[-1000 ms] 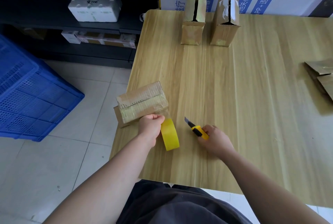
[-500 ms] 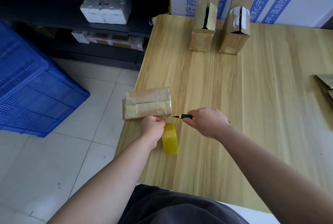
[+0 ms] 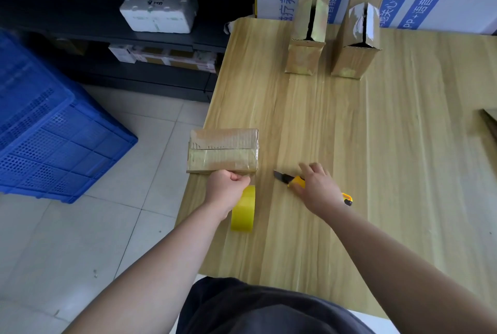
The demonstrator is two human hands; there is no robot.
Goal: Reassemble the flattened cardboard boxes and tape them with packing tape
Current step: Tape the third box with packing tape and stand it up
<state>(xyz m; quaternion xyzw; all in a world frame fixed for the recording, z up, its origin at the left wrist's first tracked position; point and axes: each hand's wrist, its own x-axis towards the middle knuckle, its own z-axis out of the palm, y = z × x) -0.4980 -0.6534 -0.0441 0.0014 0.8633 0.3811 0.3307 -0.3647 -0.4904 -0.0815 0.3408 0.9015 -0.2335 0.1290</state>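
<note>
One wood-grain counter [image 3: 403, 145] fills the right of the scene, and one blue crate [image 3: 53, 140] sits on the floor to the left. Three assembled cardboard boxes are on the counter. Two stand upright at the far side, the left one [image 3: 306, 46] and the right one [image 3: 355, 51], each with its top flaps parted. One taped box [image 3: 223, 151] lies at the near left edge, overhanging it slightly.

One yellow tape roll [image 3: 243, 210] stands on edge just near of that box. The left hand [image 3: 226, 191] grips its top, fingers curled tight, knuckles touching the box. One yellow utility knife [image 3: 289, 180] lies to the right with its blade out. The right hand [image 3: 317, 188] rests on its handle, fingers straight and spread.
</note>
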